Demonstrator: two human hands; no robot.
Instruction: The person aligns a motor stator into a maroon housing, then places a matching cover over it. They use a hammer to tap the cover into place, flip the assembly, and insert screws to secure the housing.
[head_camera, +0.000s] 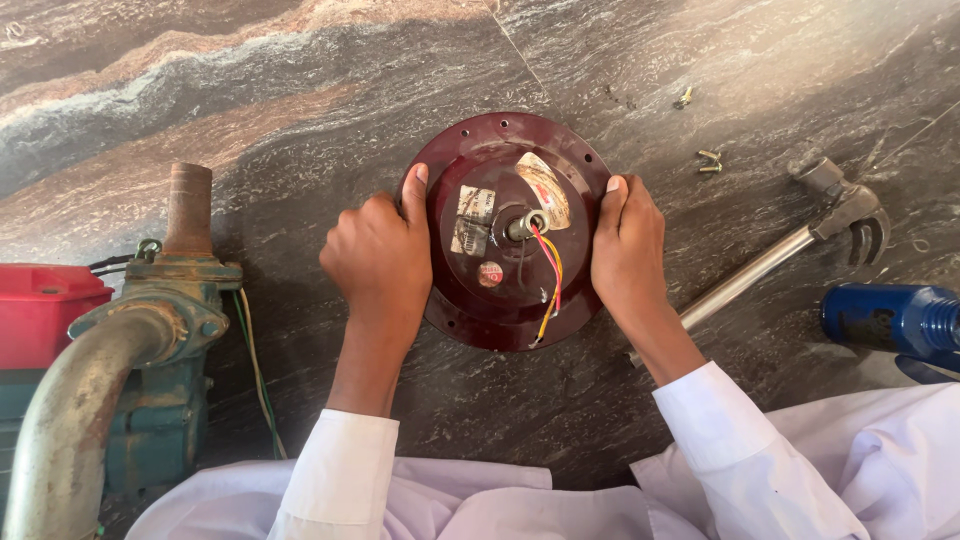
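Maroon metal motor housing (510, 235), round like a ceiling fan's, lies flat on the dark stone floor (300, 130), roughly mid-floor, right in front of the person's white-robed lap. Left hand (380, 255) and right hand (628, 245) clamp opposite rims, fingers curled tight on the edge. Looks like a steadying or twisting grip; I'd guess any next move needs even pressure both sides. Its shaft (527, 224) points straight up at the camera, wires (550, 285) trailing toward the lap. Left sits a rusty pump (150, 330), right a claw hammer (800, 240), and farther off some loose screws (708, 160).
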